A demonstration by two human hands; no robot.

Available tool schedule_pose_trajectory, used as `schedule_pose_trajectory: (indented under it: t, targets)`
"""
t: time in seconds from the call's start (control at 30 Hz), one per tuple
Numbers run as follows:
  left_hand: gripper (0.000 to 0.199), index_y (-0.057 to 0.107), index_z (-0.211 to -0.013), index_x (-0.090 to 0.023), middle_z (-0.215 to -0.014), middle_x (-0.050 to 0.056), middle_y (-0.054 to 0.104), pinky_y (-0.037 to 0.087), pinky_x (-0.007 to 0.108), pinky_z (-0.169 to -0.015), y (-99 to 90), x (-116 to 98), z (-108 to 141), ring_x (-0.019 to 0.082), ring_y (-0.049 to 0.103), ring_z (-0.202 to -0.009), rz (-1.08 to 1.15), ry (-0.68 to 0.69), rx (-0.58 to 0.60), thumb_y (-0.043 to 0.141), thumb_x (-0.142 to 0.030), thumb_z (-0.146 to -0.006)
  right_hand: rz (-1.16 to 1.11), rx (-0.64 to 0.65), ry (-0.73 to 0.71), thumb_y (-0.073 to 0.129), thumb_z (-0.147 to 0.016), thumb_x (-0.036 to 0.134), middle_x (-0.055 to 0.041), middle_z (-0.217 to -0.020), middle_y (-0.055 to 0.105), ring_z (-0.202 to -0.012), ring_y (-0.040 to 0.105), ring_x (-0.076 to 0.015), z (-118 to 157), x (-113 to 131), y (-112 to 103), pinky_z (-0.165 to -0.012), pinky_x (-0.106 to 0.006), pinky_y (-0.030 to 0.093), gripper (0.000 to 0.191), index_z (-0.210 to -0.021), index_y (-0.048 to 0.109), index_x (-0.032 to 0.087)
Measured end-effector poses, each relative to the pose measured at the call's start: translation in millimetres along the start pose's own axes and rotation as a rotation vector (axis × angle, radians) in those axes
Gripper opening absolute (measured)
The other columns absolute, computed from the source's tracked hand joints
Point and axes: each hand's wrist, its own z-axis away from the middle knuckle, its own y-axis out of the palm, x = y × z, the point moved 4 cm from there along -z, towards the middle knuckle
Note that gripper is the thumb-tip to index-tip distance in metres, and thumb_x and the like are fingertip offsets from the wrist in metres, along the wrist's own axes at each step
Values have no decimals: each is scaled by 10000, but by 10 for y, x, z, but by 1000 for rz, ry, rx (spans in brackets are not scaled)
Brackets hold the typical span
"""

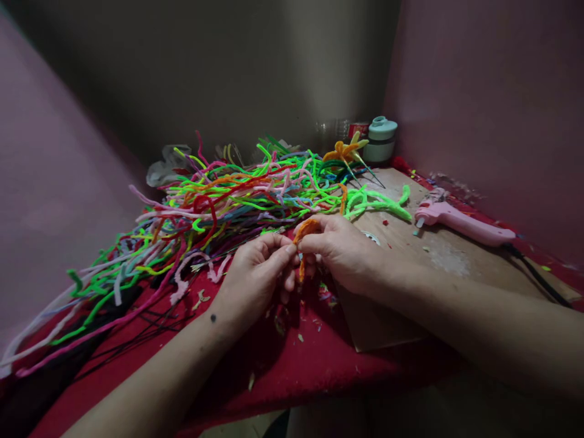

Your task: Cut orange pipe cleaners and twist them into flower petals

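Note:
An orange pipe cleaner (306, 227) is bent into a loop between my two hands, above the front of the red cloth. My left hand (258, 271) pinches it at the loop's lower left with thumb and forefinger. Fingers of my right hand (335, 246) close on the same pipe cleaner from the right. One short end hangs down below the fingertips. Just beyond my hands lies a large heap of pipe cleaners (246, 188) in many colours. Several bright green bent pieces (376, 204) rest on the board behind my right hand.
A pink glue gun (469, 224) with a black cord lies on the brown board (438, 277) at right. Orange and yellow pipe-cleaner flowers (343, 152) on stems stand near a mint-green lidded container (381, 139). Scraps dot the red cloth (274, 377). Walls enclose the back and sides.

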Motion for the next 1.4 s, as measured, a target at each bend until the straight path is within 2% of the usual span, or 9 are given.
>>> schedule_pose_trajectory:
  t: [0.1, 0.17, 0.3, 0.43, 0.53, 0.8, 1.03, 1.23, 1.4]
  targets:
    - [189, 512, -788, -178, -451, -53, 524, 326, 171, -374, -64, -24, -19, 73, 426, -356, 53, 9, -26, 604, -344, -793, -106, 90, 76, 608, -642, 122, -4, -534, 562, -420, 468, -92, -5, -30, 20, -420, -236, 382, 50, -635, 572, 157]
    - [188, 512, -789, -180, -445, -55, 515, 306, 170, -365, -100, -32, -24, 72, 414, -349, 88, -2, -40, 604, -343, -796, -107, 132, 125, 653, -632, 145, -3, -531, 553, -415, 458, -83, -9, -61, 19, -411, -231, 376, 89, -600, 571, 146]
    - [196, 518, -769, -175, -448, -48, 513, 273, 165, -350, -134, -31, -32, 66, 395, -341, 112, -33, -36, 603, -349, -801, -116, 189, 102, 704, -622, 172, 34, -477, 488, -373, 414, -59, -11, -71, 25, -366, -209, 362, 173, -552, 549, 140]
    - [179, 515, -775, -172, -458, -42, 524, 276, 155, -359, -149, -34, -38, 64, 415, -356, 114, -31, -46, 601, -326, -805, -248, 108, 101, 685, -666, 167, 8, -568, 590, -435, 529, -78, 5, -35, 30, -427, -212, 456, 138, -638, 553, 140]
    - [180, 522, -800, -166, -461, -37, 536, 276, 148, -350, -144, -48, -28, 61, 411, -351, 72, -27, -51, 598, -329, -809, -277, 22, 28, 637, -709, 146, -1, -568, 617, -472, 572, -84, 13, 23, 17, -483, -209, 484, 111, -650, 543, 140]
    - [180, 526, -801, -154, -462, -30, 575, 295, 133, -345, -106, -72, -1, 53, 434, -336, 27, 18, -11, 611, -313, -808, -142, -99, -200, 662, -712, 203, 36, -539, 591, -469, 558, -91, 37, 92, -43, -501, -223, 480, 132, -695, 539, 159]
    - [143, 520, -799, -161, -485, -20, 615, 362, 150, -353, -82, -77, 3, 77, 499, -335, 62, 40, -11, 615, -268, -808, 122, -150, -229, 647, -723, 197, 27, -581, 575, -504, 504, -73, 69, 126, -48, -471, -198, 396, 97, -671, 586, 141]
    - [120, 540, -884, -167, -522, -17, 643, 438, 177, -416, -94, -81, -8, 102, 569, -384, 132, 95, -10, 617, -223, -810, 163, -110, -197, 627, -709, 158, 29, -578, 560, -504, 473, -60, 54, 98, -41, -469, -193, 365, 71, -648, 612, 127]
    - [92, 582, -821, -131, -542, 10, 657, 447, 170, -421, -90, -54, -21, 99, 582, -393, 215, 32, -6, 639, -193, -782, 95, -37, -128, 641, -697, 198, 30, -530, 540, -456, 462, -69, 20, 36, -32, -440, -207, 352, 88, -643, 617, 133]
